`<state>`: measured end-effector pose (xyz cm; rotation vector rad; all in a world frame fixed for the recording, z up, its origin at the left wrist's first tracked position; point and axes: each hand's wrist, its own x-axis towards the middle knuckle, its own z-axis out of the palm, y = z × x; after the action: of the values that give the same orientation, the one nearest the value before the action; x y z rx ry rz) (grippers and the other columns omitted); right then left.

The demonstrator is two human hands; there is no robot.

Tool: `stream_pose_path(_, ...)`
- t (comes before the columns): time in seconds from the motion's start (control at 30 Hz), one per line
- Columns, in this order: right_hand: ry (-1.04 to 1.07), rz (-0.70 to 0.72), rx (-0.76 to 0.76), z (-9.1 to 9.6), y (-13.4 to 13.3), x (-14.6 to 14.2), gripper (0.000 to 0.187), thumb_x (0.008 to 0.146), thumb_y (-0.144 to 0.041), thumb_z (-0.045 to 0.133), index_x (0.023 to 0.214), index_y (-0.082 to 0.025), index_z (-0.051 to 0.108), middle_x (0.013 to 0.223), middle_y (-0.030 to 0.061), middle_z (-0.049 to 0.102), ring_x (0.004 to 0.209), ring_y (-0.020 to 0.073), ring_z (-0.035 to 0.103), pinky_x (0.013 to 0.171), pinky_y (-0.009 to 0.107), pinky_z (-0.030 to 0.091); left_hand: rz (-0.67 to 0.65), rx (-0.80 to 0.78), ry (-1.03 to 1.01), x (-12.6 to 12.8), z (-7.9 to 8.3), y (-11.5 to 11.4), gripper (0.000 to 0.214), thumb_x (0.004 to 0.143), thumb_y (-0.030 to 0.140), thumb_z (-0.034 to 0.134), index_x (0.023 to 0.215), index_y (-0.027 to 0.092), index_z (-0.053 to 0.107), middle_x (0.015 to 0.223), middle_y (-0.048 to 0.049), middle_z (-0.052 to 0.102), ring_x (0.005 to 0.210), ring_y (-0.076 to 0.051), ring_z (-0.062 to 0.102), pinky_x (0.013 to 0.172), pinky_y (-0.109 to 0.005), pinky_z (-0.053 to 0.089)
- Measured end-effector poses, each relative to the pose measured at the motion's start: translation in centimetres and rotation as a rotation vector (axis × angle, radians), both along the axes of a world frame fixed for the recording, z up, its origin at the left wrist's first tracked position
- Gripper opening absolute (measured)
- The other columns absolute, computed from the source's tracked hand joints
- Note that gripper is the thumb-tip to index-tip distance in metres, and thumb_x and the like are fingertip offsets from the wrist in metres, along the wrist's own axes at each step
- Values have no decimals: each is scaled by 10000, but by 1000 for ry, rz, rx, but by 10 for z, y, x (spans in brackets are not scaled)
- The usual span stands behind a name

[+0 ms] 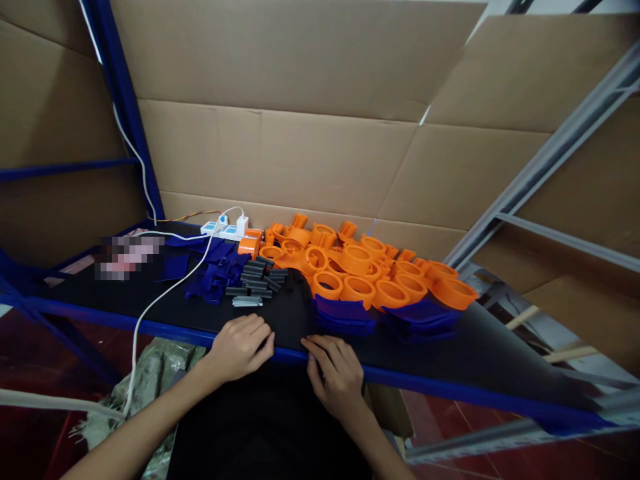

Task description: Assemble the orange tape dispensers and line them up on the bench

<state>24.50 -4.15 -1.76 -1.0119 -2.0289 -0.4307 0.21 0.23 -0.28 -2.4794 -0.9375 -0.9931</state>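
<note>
My left hand [243, 347] rests at the blue front edge of the black-topped table [195, 313], its fingers curled in and no object showing in it. Just right of it, my right hand [336, 368] lies on the same edge with fingers loosely bent, the thumb apart, and nothing held. Beyond the left hand are a small silvery bundle of rods [247, 302] and several dark grey short tubes [257, 277]. Two stacks of thin blue sheets, a left stack [344, 316] and a right stack [423, 321], lie past my right hand.
Many orange ring-shaped plastic parts [357, 290] are heaped behind the blue stacks. Crumpled blue pieces [217, 273] lie left of the tubes. A white power strip [227, 231] stands at the back; its white cable [165, 290] crosses the table's front edge. Cardboard panels [280, 153] wall the back.
</note>
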Motion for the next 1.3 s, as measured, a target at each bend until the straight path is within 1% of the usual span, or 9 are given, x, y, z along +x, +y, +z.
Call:
stream_pose_path(0.8,1,-3,-12,-1,1,2,299,915,-85,562,1162,-195,689,1054,78,738,1004,222,654,830,368,510,-5,0,-3,0,-3,2,228,936,201,543,709,215,550,658,-9,571,620,-178,551,600,-327,396)
stream_pose_path(1.13,-5,9,-16,-3,2,3,294,920,-87,553,1165,-187,679,1064,87,737,1002,233,652,830,382,502,-10,0,-14,0,1,0,229,934,194,542,707,215,552,655,-7,566,609,-172,545,590,-323,386)
stream_pose_path(1.3,2,-4,-32,-2,2,2,294,922,-85,555,1160,-200,685,1075,83,737,1007,228,655,829,382,506,-10,-7,-17,1,0,0,227,935,197,541,710,216,558,658,-8,566,612,-177,544,589,-329,386)
